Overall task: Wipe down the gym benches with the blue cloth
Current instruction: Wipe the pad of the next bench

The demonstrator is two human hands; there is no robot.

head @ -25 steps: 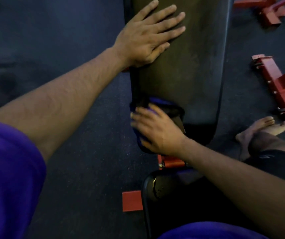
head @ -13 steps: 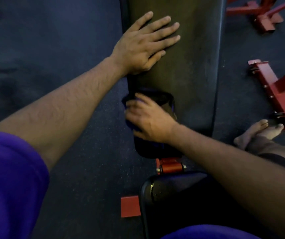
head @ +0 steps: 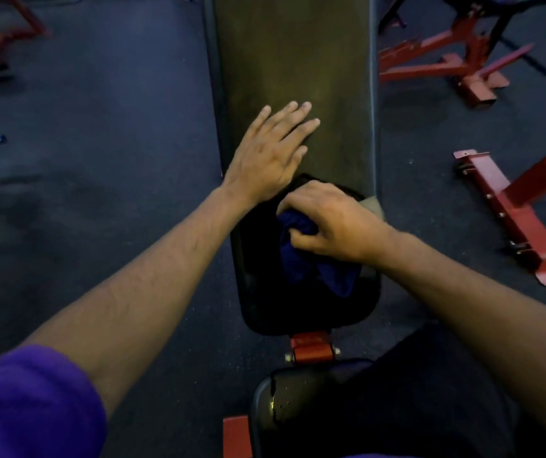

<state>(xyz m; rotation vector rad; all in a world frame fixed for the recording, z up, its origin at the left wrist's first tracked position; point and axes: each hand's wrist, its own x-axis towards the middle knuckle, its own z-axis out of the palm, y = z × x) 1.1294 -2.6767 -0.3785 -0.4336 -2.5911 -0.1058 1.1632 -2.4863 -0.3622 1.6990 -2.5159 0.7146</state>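
Seat pad (head: 298, 408): nearest, dark, cracked at its front corner, joined by a red hinge (head: 311, 350) to the long bench pad (head: 294, 77).
Right hand (head: 328, 223): fingers curled, grasping the bunched blue cloth (head: 301, 256) at the near end of the bench pad.
Left hand (head: 268, 160): flat, fingers straight and spread, palm resting on the bench pad just beyond the cloth.
Floor (head: 99, 160): dark rubber.
Red frames (head: 509, 209): on the floor to the right.
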